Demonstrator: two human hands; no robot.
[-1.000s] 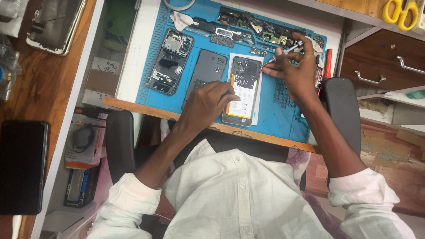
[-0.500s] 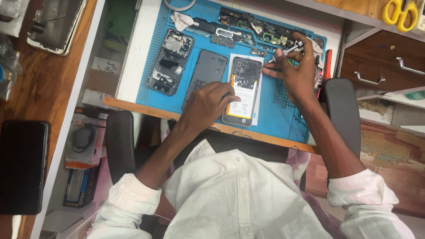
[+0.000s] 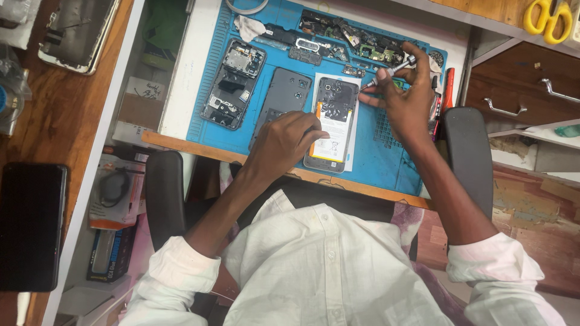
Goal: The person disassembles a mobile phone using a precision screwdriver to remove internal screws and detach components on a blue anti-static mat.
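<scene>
- Head view, looking straight down: I see a blue repair mat (image 3: 386,160) on the white bench, and both hands are over it.
- My left hand (image 3: 284,142) rests on the lower left edge of the opened smartphone (image 3: 333,124), fingers curled down and pressing on its frame and on the dark back cover (image 3: 283,96) just beside it. It is closed loosely, bracing rather than pinching anything I can make out.
- The smartphone lies face down near the middle of the mat, its back off, with a white battery showing an orange strip along its left side.
- My right hand (image 3: 406,99) is at the phone's upper right corner, fingers pinched shut around a small screwdriver (image 3: 386,73). The tip points down-left and meets the phone's top edge; I cannot tell which screw it sits on.
- Left of the back cover lies a stripped phone frame (image 3: 232,83), well apart from the hands.
- Along the mat's top edge runs a row of loose circuit parts (image 3: 356,45), with a crumpled white cloth (image 3: 249,27) at the left end.
- Top right, yellow-handled scissors (image 3: 547,17) sit on the wooden shelf.
- Far left, a dark tablet (image 3: 30,226) lies on the wood desk.
</scene>
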